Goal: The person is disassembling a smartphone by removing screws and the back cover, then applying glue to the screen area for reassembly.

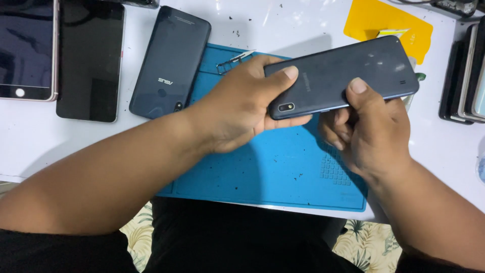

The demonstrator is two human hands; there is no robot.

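Both hands hold a dark grey phone back side up above a blue work mat. My left hand grips its camera end, thumb on the back. At the lower edge near the middle, my right hand grips it with the thumb on the back and fingers curled underneath. The phone tilts up toward the right.
A dark blue phone lies face down at the mat's left. Two more phones lie screen up at far left. A yellow card, metal tweezers and a stack of phones at right sit on the white table.
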